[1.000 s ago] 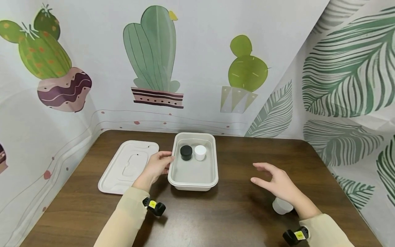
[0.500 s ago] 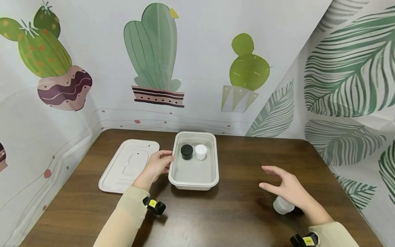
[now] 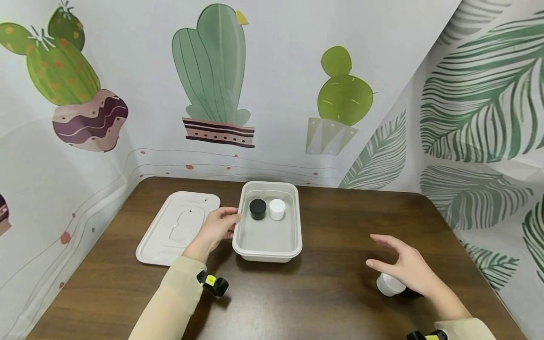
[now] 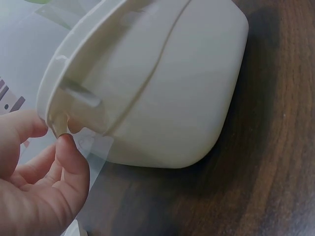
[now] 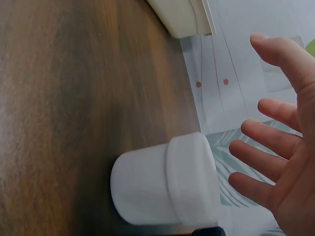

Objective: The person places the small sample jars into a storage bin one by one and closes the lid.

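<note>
A pale grey rectangular plastic tub (image 3: 267, 243) stands near the back of the table, holding a small black-lidded jar (image 3: 258, 209) and a small white jar (image 3: 277, 209) side by side. My left hand (image 3: 216, 230) pinches the tub's left rim between thumb and fingers; in the left wrist view the fingertips curl under the rim of the tub (image 4: 172, 93). On the right, my right hand (image 3: 408, 267) hovers with fingers spread and holds nothing. Beneath it stands a larger white lidded jar (image 3: 388, 285), partly covered by the hand. In the right wrist view this white jar (image 5: 162, 182) is apart from the fingers.
A white lid (image 3: 170, 236) lies flat on the table left of the tub, partly behind my left hand. Something dark (image 5: 209, 231) shows at the bottom of the right wrist view, its kind unclear. A patterned wall covering (image 3: 280, 94) rises behind the brown table (image 3: 323, 293).
My right hand has drifted right and toward me, over the larger white jar. My left hand stays on the tub's rim, and the tub and the things in it stay put.
</note>
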`<state>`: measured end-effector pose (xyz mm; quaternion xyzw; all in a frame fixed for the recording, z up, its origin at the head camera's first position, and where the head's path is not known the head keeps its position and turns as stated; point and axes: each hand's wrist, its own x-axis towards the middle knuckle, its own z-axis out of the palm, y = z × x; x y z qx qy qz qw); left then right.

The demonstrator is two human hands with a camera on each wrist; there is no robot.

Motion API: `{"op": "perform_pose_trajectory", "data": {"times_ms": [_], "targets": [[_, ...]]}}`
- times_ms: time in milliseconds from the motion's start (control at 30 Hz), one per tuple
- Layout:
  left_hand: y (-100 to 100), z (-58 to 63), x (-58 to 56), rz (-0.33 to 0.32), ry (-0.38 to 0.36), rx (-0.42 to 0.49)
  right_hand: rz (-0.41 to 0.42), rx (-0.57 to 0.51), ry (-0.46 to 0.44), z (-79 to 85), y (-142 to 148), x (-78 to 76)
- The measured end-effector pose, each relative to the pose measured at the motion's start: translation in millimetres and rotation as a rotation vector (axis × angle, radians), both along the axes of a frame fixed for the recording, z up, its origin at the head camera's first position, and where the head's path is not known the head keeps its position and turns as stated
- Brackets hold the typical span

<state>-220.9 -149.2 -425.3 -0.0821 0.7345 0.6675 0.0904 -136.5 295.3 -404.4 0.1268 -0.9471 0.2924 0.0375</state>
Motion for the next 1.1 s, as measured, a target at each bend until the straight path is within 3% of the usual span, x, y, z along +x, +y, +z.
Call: {"op": "perform_pose_trajectory", "data": {"times_ms": [467,1100], "targets": [[0,1.4,1.7,0.002,-0.013,0.000,-0.022,0.013,0.020,-4.4,11,11.3],[1,1.1,2.9,0.001,-0.006,-0.002,-0.033,0.125,-0.084,-12.3,19,18.5]]}}
